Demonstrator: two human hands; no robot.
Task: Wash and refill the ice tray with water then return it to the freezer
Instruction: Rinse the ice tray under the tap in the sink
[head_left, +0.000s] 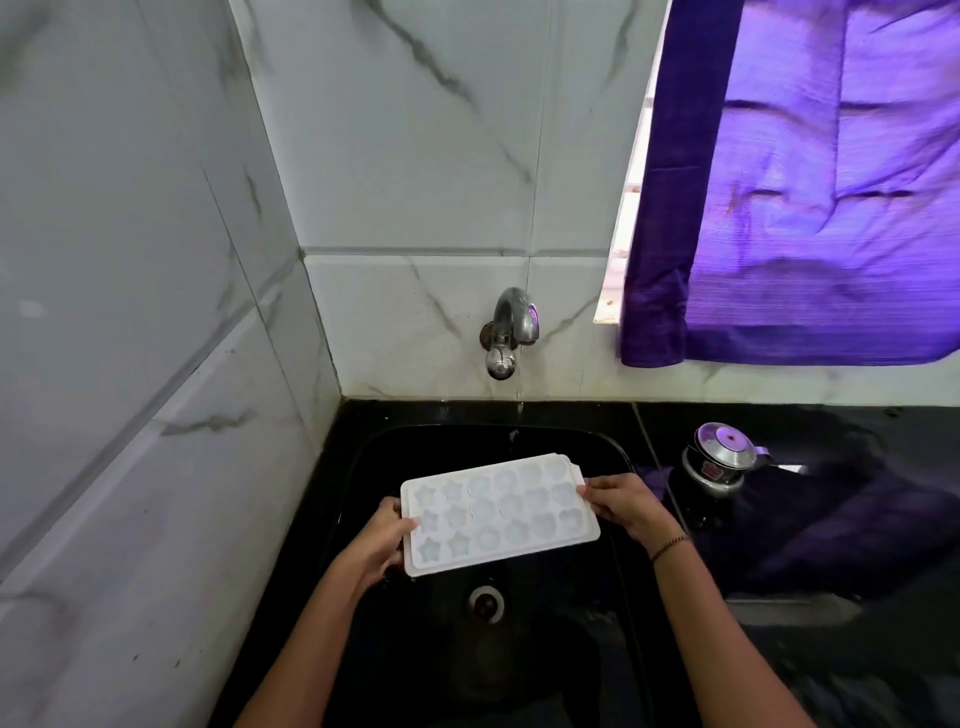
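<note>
Ice tray: white, rectangular, three rows of moulded cavities, star shapes at its left end and rounder shapes to the right. Centre of frame, lower half. Held in the air over the sink, cavities up, right end raised a little and set further back than the left. Whether the cavities hold water cannot be told.

Left hand: grips the tray's left short end, thumb laid on the top rim, fingers curled underneath.

Right hand: grips the tray's right short end, thumb on the top rim, fingers wrapped round the edge. A dark bracelet circles the wrist.

Sink: black basin, lower centre. Drain lies below the tray's near edge.

Tap: chrome, mounted on the wall tile, centre of frame, above and behind the tray. A few drops show under the spout.

Wall: white marble-look tile, left and back.

Curtain: purple, upper right, hanging over a window edge.

Counter: black, right of the sink.

Pot: small, metal, lidded, on the counter near the sink's right rim, well apart from the tray.

Cloth: dark purple, lying on the counter, right of the pot.
</note>
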